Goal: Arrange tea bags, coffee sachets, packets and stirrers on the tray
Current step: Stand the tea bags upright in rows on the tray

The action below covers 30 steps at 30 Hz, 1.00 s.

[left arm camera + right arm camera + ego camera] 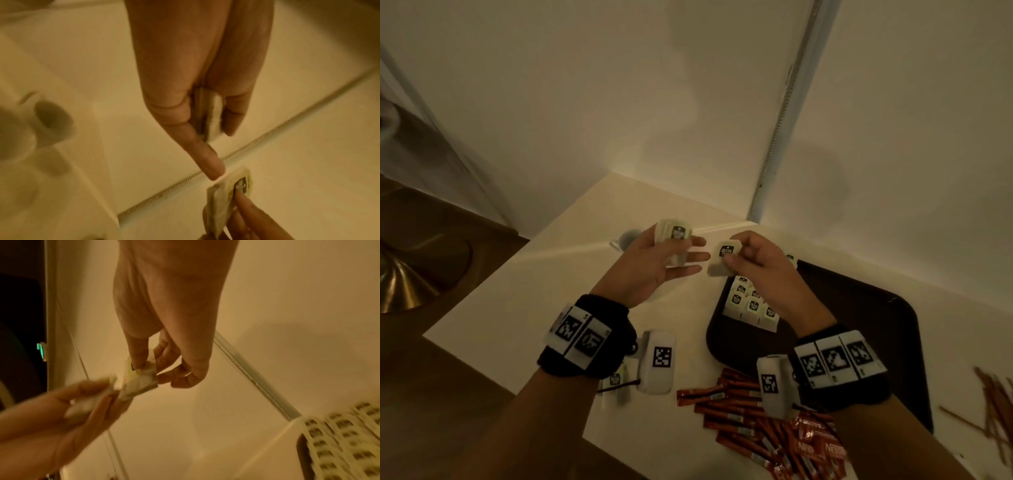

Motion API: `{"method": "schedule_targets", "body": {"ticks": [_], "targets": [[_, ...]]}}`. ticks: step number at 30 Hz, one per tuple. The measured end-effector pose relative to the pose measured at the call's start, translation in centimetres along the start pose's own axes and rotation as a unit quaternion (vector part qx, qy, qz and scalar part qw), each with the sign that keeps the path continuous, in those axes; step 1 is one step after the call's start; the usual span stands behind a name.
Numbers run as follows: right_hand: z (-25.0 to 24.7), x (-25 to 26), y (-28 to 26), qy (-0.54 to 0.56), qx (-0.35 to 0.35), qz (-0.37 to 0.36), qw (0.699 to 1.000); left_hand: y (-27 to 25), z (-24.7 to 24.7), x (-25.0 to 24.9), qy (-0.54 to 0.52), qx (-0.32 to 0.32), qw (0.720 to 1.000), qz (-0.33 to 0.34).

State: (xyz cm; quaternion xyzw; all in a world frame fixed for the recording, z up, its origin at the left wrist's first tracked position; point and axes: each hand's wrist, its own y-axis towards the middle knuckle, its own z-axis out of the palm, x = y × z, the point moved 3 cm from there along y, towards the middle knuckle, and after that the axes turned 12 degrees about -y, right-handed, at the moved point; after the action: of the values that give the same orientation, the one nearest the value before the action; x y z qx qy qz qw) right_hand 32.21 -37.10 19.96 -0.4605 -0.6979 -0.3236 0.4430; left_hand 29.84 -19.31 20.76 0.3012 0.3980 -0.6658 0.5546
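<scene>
Cream table (pixel 544 294) w/ pale walls, dim warm light. Your left hand (pixel 650 263) holds a small stack of white paper tea bags (pixel 674 236); right hand (pixel 760 260) pinches one white tea bag w/ dark label (pixel 724 257), both above the table. Dark brown plastic tray (pixel 859 315) has tea bag rows (pixel 751 303) only. Red coffee sachets (pixel 739 407) & brown stirrers (pixel 993 401) lie off tray. Approx early stage.

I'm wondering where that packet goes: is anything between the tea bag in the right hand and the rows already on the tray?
Nothing: in the head view the right hand holds its tea bag in the air just above the rows of tea bags on the tray.
</scene>
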Motion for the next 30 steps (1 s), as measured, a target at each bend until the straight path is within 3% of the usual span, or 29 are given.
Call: {"method": "schedule_targets", "body": {"ticks": [3,6,11,14,23,30], "targets": [[-1.3,1.2,0.4,-0.016,-0.010,-0.015,1.000,0.2,0.4,0.7,-0.085,-0.017,0.996,-0.033],[-2.3,3.4,0.9,-0.080,-0.015,-0.074,0.994,0.4,1.6,1.5,-0.137,-0.006,0.989,-0.050],[-3.9,6.6,2.0,-0.218,-0.051,-0.143,0.964,0.3,3.9,1.7,-0.163,0.026,0.986,-0.001],[-4.4,8.4,2.4,-0.269,-0.064,-0.171,0.946,0.1,4.9,2.1,-0.232,0.038,0.972,-0.010],[-4.3,10.3,3.6,-0.372,-0.059,-0.162,0.912,-0.1,6.8,2.7,-0.327,0.058,0.943,-0.028],[-5.1,9.6,3.1,-0.319,-0.012,-0.104,0.942,-0.2,5.9,1.9,-0.295,0.031,0.955,0.002]]}}
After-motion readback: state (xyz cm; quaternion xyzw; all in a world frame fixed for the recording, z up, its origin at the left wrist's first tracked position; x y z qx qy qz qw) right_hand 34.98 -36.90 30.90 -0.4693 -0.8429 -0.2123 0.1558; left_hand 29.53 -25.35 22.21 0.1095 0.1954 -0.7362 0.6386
